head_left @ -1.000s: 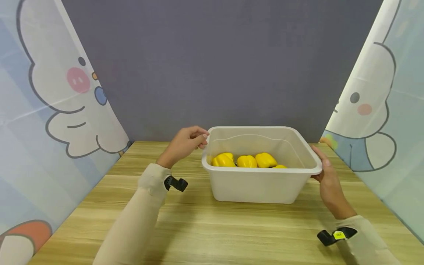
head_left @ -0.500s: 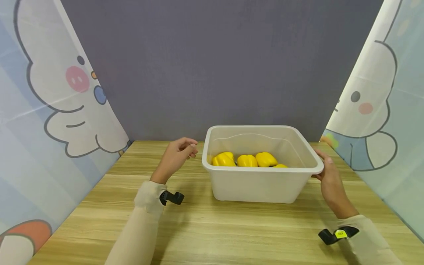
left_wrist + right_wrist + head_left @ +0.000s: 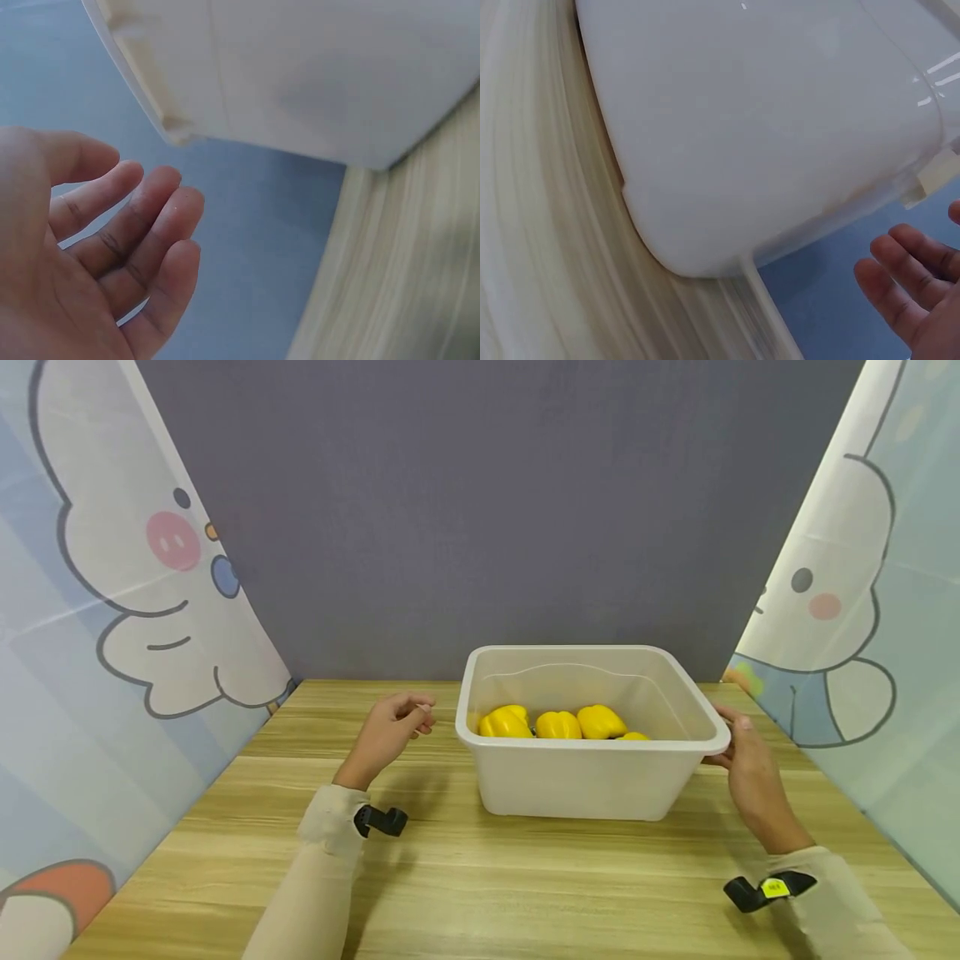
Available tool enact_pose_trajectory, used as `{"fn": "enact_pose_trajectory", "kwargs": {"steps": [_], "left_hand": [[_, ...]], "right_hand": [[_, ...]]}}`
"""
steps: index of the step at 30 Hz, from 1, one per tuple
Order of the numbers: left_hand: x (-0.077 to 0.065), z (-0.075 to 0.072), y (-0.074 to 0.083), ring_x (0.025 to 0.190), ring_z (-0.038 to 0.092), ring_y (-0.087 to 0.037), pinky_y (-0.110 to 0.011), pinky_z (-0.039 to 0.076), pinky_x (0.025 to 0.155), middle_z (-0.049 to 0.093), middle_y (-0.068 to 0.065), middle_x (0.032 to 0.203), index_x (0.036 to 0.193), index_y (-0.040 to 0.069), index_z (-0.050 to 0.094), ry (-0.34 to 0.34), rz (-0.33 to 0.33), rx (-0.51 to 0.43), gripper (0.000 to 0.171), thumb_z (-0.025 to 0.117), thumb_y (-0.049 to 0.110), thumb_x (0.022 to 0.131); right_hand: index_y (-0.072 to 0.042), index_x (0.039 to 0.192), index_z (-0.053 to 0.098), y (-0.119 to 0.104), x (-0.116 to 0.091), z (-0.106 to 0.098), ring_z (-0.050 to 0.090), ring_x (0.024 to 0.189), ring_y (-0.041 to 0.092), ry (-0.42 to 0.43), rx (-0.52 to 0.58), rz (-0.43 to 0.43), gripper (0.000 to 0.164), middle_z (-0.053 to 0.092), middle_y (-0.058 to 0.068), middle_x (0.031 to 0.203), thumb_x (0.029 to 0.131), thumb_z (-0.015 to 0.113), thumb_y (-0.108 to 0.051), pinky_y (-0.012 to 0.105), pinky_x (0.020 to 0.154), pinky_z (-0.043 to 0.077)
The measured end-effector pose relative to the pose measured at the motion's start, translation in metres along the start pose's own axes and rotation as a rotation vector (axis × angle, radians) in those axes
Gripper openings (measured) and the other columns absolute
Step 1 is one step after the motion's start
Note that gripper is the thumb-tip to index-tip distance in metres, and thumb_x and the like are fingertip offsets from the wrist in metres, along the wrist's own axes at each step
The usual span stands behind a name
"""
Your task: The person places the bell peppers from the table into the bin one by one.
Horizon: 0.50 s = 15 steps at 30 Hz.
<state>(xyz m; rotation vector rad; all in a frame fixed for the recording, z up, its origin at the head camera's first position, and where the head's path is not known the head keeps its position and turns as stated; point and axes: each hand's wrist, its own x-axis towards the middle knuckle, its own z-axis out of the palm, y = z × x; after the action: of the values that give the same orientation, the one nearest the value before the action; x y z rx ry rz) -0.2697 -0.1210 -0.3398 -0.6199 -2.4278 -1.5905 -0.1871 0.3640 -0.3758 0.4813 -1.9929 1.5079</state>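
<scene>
A white plastic bin (image 3: 573,783) stands on the wooden table (image 3: 420,893). Several yellow bell peppers (image 3: 558,725) lie inside it, their lower parts hidden by the front wall. My left hand (image 3: 384,737) hovers left of the bin, apart from it, with loosely bent fingers and nothing held; the left wrist view shows its palm and a gap to the bin. At the bin's right end is my right hand (image 3: 752,781), its fingertips partly hidden by the rim in the head view. In the right wrist view its fingers (image 3: 889,292) look relaxed and apart from the bin's wall.
A dark grey panel (image 3: 480,518) rises behind the table. Cartoon-printed sheets flank it, one on the left (image 3: 112,660) and one on the right (image 3: 855,610). The bin stands near the table's back edge.
My left hand has moved from the bin's left rim leftward and towards me. My right hand has shifted slightly at the right rim. Bin and peppers look unmoved.
</scene>
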Motion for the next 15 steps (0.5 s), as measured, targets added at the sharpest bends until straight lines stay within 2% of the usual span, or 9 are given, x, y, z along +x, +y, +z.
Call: {"fn": "enact_pose_trajectory", "kwargs": {"steps": [7,8,10,13,15], "left_hand": [[-0.003,-0.001,-0.015,0.096,0.066,-0.034,-0.056,0.050,0.088,0.068,-0.018,0.107,0.129,0.012,0.062,-0.015,-0.074,0.025,0.028,0.052,0.025,0.106],[-0.003,-0.001,-0.017,0.097,0.065,-0.035,-0.057,0.050,0.089,0.068,-0.017,0.107,0.129,0.012,0.062,-0.021,-0.082,0.024,0.027,0.052,0.024,0.106],[-0.006,0.000,-0.020,0.099,0.064,-0.038,-0.057,0.050,0.090,0.067,-0.018,0.107,0.130,0.011,0.061,-0.039,-0.091,0.024,0.028,0.052,0.023,0.106],[-0.010,0.000,-0.025,0.098,0.064,-0.040,-0.055,0.051,0.089,0.067,-0.017,0.105,0.130,0.009,0.061,-0.053,-0.094,0.050,0.028,0.053,0.021,0.106],[-0.013,0.000,-0.029,0.097,0.065,-0.039,-0.051,0.053,0.085,0.067,-0.016,0.104,0.129,0.008,0.061,-0.056,-0.090,0.089,0.027,0.054,0.020,0.105]], "right_hand": [[-0.016,0.137,0.051,-0.001,0.005,-0.017,0.066,0.094,0.000,-0.039,0.094,-0.015,0.041,0.065,-0.011,0.113,0.112,0.021,-0.030,0.017,0.071,0.054],[-0.019,0.136,0.052,-0.002,0.005,-0.021,0.065,0.094,0.000,-0.032,0.076,-0.013,0.040,0.065,-0.012,0.113,0.112,0.021,-0.029,0.017,0.070,0.054],[-0.020,0.135,0.053,-0.004,0.006,-0.027,0.065,0.093,-0.002,-0.015,0.017,0.002,0.039,0.065,-0.014,0.110,0.112,0.023,-0.028,0.016,0.070,0.054],[-0.006,0.139,0.051,-0.006,0.008,-0.034,0.062,0.096,-0.006,-0.004,-0.163,0.029,0.043,0.063,-0.016,0.110,0.112,0.024,-0.025,0.015,0.070,0.054],[0.003,0.141,0.048,-0.007,0.008,-0.038,0.059,0.097,-0.008,-0.021,-0.297,0.057,0.045,0.064,-0.010,0.112,0.112,0.027,-0.024,0.014,0.071,0.053]]}}
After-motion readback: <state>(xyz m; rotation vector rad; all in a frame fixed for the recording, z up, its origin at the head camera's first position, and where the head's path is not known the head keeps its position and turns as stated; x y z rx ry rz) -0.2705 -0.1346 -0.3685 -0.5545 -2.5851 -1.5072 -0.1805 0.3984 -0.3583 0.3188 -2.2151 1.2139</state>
